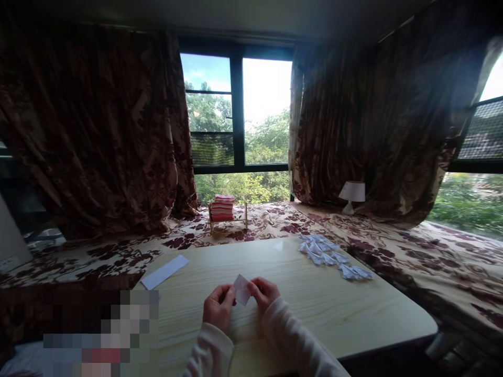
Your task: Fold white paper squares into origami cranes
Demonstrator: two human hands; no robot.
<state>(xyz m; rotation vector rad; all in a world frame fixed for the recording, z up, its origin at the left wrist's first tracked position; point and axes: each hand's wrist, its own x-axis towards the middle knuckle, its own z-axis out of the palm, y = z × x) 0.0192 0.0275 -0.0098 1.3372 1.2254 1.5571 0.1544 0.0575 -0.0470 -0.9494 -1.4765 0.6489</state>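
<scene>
A small folded piece of white paper (242,291) is held up over the table, its corner pointing away from me. My left hand (219,305) pinches its left edge between thumb and fingers. On the opposite edge, my right hand (264,292) pinches the same paper. Crease lines show faintly on its face. A flat stack of white paper strips (165,272) lies to the left of my hands. Several folded white paper pieces (320,250) are gathered in a group at the table's far right.
The pale wooden table (314,309) has rounded corners. Behind it, a ledge with floral cloth (271,222) bears a small rack of red-and-white striped cloths (222,208) and a white lamp (352,193). A pixelated patch covers the lower left.
</scene>
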